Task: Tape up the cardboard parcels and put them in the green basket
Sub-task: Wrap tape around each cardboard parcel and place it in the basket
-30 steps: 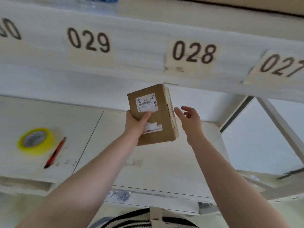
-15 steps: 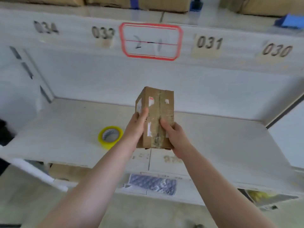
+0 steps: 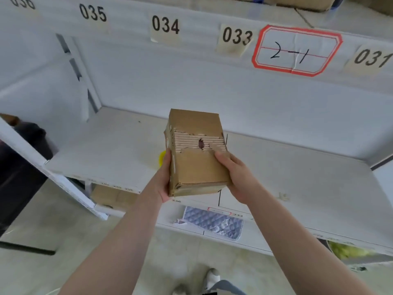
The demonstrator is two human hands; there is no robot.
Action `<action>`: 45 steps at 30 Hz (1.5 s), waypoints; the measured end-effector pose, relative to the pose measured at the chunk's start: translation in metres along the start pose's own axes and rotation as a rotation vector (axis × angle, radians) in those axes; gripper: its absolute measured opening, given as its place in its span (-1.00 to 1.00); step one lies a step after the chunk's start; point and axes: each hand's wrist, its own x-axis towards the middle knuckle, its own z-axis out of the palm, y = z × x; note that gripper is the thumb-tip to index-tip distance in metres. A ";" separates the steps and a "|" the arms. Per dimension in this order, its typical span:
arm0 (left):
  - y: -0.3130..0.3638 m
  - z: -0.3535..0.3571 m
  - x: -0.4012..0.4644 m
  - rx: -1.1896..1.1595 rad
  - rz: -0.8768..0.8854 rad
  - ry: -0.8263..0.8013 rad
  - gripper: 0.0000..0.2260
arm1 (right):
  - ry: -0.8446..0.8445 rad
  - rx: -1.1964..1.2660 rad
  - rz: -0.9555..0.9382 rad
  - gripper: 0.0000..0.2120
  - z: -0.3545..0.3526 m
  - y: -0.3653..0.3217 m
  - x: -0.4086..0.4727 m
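The wide white shelf (image 3: 276, 173), flat and matt w/ a scuffed surface, sits under a white front rail bearing beige paper number tags and a red-bordered label (image 3: 297, 51) handwritten "2-1"; it serves as the worktop here. Held in the air above its front edge is the brown rectangular corrugated cardboard parcel (image 3: 196, 154), upright and tilted a bit away, its facing side torn so a band of ribbed fluting shows, w/ a small dark hole in the middle. The left hand (image 3: 163, 179) holds the parcel's left edge, the right hand (image 3: 236, 177) holds the right side w/ thumb across the front, so both sets of fingers are wrapped on the box. Step in hand looks like inspecting/turning the parcel before taping. To do it well: prob. set it flat on the shelf, find the open seam, run tape over the seam and also across the torn band, since bare fluting grips tape poorly. The yellow tape roll (image 3: 162, 158) peeks out just behind the parcel's left edge, mostly hidden. Lower down, a grey quilted padded mailer (image 3: 210, 222) lies on a lower shelf. No green basket identifiable in view.
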 end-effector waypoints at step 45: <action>0.115 -0.170 0.116 0.615 0.007 0.110 -0.75 | 0.190 -1.004 -0.326 -0.65 0.088 0.027 0.136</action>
